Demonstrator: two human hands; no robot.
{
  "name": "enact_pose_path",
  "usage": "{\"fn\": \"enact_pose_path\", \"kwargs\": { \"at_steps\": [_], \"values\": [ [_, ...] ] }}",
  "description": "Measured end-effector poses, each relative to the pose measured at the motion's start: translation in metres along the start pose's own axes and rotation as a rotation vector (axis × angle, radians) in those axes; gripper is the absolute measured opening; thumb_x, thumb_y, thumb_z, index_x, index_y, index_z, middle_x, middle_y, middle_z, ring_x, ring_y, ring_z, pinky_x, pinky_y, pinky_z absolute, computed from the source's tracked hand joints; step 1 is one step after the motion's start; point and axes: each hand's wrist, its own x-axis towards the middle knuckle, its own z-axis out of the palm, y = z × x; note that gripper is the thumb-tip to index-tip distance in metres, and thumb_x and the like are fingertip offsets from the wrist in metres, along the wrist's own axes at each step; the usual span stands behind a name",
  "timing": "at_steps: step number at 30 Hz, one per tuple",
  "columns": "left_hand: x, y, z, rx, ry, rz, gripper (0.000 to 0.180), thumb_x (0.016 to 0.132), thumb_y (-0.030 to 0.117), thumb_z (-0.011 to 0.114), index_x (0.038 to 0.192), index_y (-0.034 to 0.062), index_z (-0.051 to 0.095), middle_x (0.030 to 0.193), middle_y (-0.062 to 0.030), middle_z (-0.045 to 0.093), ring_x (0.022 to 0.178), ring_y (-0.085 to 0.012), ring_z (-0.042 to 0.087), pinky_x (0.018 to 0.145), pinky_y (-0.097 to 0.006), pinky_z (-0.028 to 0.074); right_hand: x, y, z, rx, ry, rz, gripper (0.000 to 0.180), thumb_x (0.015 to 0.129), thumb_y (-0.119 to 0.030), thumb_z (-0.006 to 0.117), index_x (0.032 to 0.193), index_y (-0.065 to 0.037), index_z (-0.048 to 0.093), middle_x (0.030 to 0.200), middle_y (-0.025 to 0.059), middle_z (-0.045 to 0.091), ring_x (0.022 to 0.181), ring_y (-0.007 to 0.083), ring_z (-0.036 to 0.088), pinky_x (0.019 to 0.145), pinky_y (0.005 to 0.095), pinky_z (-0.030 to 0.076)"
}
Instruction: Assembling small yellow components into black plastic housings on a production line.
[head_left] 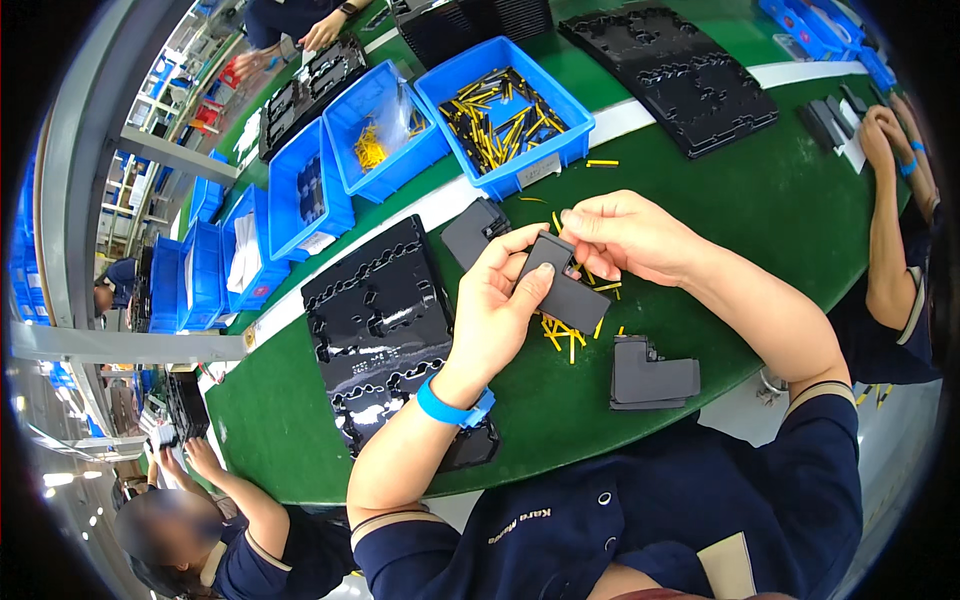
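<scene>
My left hand (498,305) grips a dark grey L-shaped block (572,300), its thumb pressed on the flat upper face. At the block's inner corner, the fingers of my right hand (630,238) are pinched together; whatever is between them is too small to make out. A thin yellow strip shows just beside that thumb. Under and in front of the held block lie several loose yellow strips (570,337). More dark L-shaped blocks (655,378) rest at the near right, seemingly stacked. Behind my left hand are other dark blocks (468,232).
A black moulded tray (375,305) lies left of my forearm, another (690,85) at the back right. Blue bins line the far side; one bin (505,187) holds black-and-yellow strips. Co-workers' hands (885,135) are at the right edge, with others at the left and back.
</scene>
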Motion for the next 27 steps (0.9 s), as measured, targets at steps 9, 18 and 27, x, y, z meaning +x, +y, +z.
{"fn": "enact_pose_path", "kwargs": {
  "at_steps": [9,18,27],
  "values": [
    [0.0,-0.004,0.002,0.183,0.074,0.054,0.035,0.088,-0.003,0.055,0.123,-0.0021,0.05,0.102,-0.0107,0.065,0.093,-0.0101,0.059,0.082,-0.023,0.047,-0.003,0.002,0.005,-0.201,0.052,-0.106,0.025,0.087,-0.024,0.065,0.076,-0.003,0.058,0.064,0.0006,0.056,0.049,0.0043,0.047,0.045,0.0198,0.036],
    [-0.002,0.01,0.001,0.426,0.026,0.099,0.038,0.086,-0.005,0.056,0.123,-0.0003,0.051,0.104,-0.0108,0.064,0.093,-0.0101,0.059,0.082,-0.023,0.046,-0.004,0.003,0.009,-0.311,0.057,-0.291,0.021,0.087,-0.022,0.063,0.077,-0.003,0.06,0.063,-0.0009,0.055,0.051,0.0033,0.049,0.046,0.0196,0.037],
    [-0.006,0.078,-0.072,0.348,0.218,0.048,0.037,0.091,0.003,0.046,0.127,0.0056,0.052,0.102,-0.0012,0.062,0.082,-0.0064,0.057,0.07,-0.019,0.045,0.019,-0.018,-0.077,-0.939,0.362,-0.464,0.012,0.076,-0.01,0.071,0.084,-0.003,0.065,0.076,0.006,0.063,0.068,0.0125,0.059,0.065,0.0272,0.049]
  ]
}}
